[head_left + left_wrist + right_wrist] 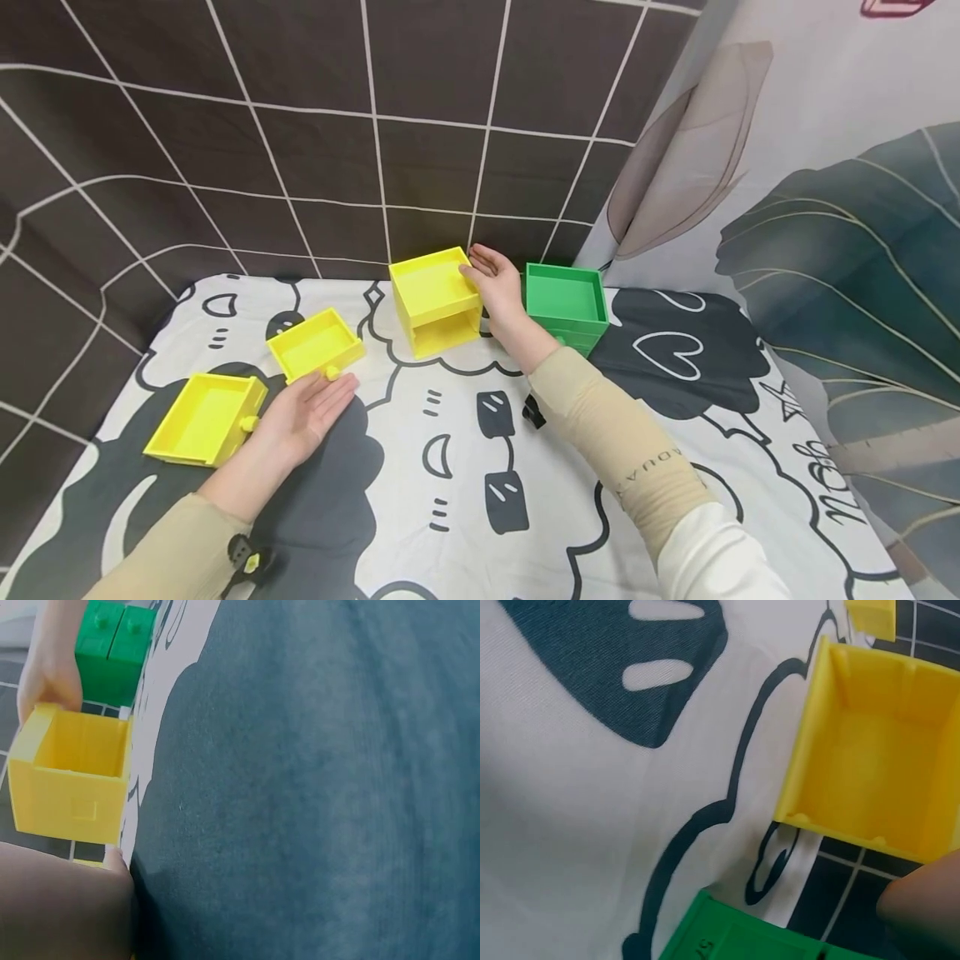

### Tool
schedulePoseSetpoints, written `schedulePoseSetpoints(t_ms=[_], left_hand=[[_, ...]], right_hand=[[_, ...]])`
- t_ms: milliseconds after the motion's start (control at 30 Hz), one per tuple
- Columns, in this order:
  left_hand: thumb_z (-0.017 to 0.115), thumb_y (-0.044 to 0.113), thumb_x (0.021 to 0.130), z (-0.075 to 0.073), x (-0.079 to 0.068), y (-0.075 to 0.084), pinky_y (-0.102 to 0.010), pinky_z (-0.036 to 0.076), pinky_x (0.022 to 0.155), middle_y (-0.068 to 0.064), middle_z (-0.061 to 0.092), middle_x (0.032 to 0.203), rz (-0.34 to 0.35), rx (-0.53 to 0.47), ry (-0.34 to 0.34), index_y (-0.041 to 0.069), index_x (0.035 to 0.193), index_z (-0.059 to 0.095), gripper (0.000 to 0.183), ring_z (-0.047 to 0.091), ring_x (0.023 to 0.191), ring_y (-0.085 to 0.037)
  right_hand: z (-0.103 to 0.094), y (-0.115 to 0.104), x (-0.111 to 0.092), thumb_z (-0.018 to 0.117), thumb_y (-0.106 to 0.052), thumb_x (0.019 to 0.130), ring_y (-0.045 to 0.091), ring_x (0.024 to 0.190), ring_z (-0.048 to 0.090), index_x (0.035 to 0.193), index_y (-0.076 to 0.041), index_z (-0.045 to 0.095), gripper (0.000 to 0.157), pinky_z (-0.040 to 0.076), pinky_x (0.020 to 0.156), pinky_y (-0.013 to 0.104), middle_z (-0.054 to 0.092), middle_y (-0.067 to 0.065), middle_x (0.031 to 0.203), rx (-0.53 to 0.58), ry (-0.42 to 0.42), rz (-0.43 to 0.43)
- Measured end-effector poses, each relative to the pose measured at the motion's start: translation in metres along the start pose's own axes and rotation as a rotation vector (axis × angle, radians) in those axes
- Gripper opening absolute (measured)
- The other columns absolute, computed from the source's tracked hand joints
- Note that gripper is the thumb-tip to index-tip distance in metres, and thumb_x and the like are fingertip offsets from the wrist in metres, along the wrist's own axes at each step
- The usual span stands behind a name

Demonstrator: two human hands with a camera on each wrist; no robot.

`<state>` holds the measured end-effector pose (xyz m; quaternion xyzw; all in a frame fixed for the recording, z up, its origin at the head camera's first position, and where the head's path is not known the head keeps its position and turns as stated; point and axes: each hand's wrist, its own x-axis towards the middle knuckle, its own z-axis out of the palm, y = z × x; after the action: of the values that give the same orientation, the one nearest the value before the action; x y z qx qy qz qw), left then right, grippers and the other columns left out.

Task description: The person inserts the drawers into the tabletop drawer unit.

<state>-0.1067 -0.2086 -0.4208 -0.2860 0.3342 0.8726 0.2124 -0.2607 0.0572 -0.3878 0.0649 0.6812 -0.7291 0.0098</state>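
Note:
My right hand (497, 292) is at the right side of a yellow drawer cabinet (435, 287), thumb over its top rim and fingers along the outside of the wall. The cabinet has a shallow tray top and a hollow front. In the right wrist view the yellow cabinet (877, 750) shows its hollow inside, with a blurred fingertip beside it. My left hand (303, 417) lies palm up with relaxed, empty fingers, close to the knob of a small yellow drawer (315, 343). Left of that hand is a deeper yellow drawer (202, 417) with a round knob.
A green drawer cabinet (566, 296) stands just right of my right hand; two knobs show on the green cabinet (116, 649) in the left wrist view. A patterned cloth (420, 533) covers the surface. Behind it hangs a dark gridded cloth (300, 150).

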Motion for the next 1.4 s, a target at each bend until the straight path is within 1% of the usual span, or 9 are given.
schedulePoseSetpoints(t_ms=[333,433,567,667,867,933,1067,1167,1400], left_hand=[[0.033,0.033,0.117,0.001,0.002,0.000,-0.023,0.037,0.127,0.000,0.013,0.180,0.001,0.019,-0.008,0.019,0.171,-0.009,0.070,0.025,0.164,-0.015],[0.034,0.032,0.117,0.001,0.001,-0.001,-0.024,0.038,0.127,-0.003,0.028,0.176,-0.001,0.018,-0.006,0.019,0.171,-0.007,0.069,0.027,0.163,-0.015],[0.035,0.031,0.117,0.000,0.001,0.000,-0.024,0.040,0.126,-0.004,0.072,0.132,-0.002,0.016,-0.007,0.019,0.172,-0.007,0.070,0.028,0.162,-0.016],[0.036,0.031,0.116,-0.001,0.002,0.001,-0.024,0.040,0.126,-0.003,0.078,0.098,-0.004,0.011,-0.010,0.019,0.171,-0.007,0.071,0.026,0.163,-0.016],[0.040,0.029,0.116,-0.002,0.004,0.002,-0.021,0.040,0.125,-0.002,0.078,0.096,-0.003,0.005,-0.005,0.018,0.172,-0.001,0.070,0.029,0.162,-0.012],[0.042,0.028,0.115,-0.003,0.004,0.002,-0.020,0.041,0.124,-0.001,0.079,0.096,-0.004,0.005,0.009,0.019,0.172,0.003,0.069,0.048,0.152,-0.010],[0.049,0.028,0.113,-0.005,0.006,0.002,-0.019,0.046,0.120,-0.001,0.080,0.095,-0.004,-0.009,0.042,0.021,0.169,0.014,0.066,0.076,0.109,-0.008],[0.053,0.028,0.112,-0.006,0.007,0.001,-0.019,0.050,0.115,-0.001,0.080,0.094,-0.002,-0.023,0.057,0.022,0.162,0.028,0.056,0.079,0.093,-0.008],[0.054,0.026,0.111,-0.007,0.008,0.002,-0.019,0.056,0.109,-0.002,0.081,0.093,0.003,-0.044,0.060,0.018,0.142,0.045,0.033,0.079,0.091,-0.009]], right_hand=[[-0.005,0.008,0.004,0.061,0.002,0.104,0.025,0.148,0.054,0.152,0.000,0.053,0.050,0.047,0.124,0.035,0.056,0.014,0.159,0.140,-0.077,-0.012],[-0.005,0.008,0.002,0.058,0.003,0.105,0.026,0.149,0.053,0.154,0.000,0.051,0.050,0.046,0.125,0.036,0.053,0.014,0.161,0.177,-0.107,0.003],[-0.006,0.007,-0.001,0.056,0.002,0.106,0.028,0.149,0.051,0.156,-0.002,0.049,0.051,0.045,0.126,0.038,0.050,0.012,0.164,0.175,-0.138,0.025],[-0.007,0.006,-0.003,0.056,0.000,0.106,0.027,0.150,0.050,0.158,-0.004,0.047,0.052,0.044,0.127,0.038,0.048,0.011,0.165,0.159,-0.156,0.047],[-0.009,0.005,-0.006,0.054,0.001,0.107,0.029,0.151,0.048,0.161,-0.005,0.044,0.055,0.042,0.129,0.039,0.044,0.011,0.168,0.152,-0.200,0.071],[-0.009,0.005,-0.007,0.053,0.003,0.106,0.029,0.152,0.046,0.161,-0.005,0.042,0.057,0.041,0.129,0.039,0.043,0.011,0.169,0.165,-0.216,0.074],[-0.010,0.007,-0.008,0.051,0.007,0.105,0.029,0.154,0.044,0.162,-0.004,0.039,0.059,0.040,0.129,0.039,0.041,0.012,0.170,0.204,-0.228,0.087],[-0.009,0.007,-0.009,0.051,0.009,0.105,0.028,0.156,0.042,0.163,-0.004,0.037,0.061,0.039,0.129,0.040,0.039,0.012,0.170,0.238,-0.232,0.099],[-0.011,0.008,-0.015,0.049,0.009,0.106,0.028,0.159,0.038,0.166,-0.003,0.030,0.064,0.037,0.130,0.041,0.033,0.012,0.173,0.277,-0.249,0.103]])
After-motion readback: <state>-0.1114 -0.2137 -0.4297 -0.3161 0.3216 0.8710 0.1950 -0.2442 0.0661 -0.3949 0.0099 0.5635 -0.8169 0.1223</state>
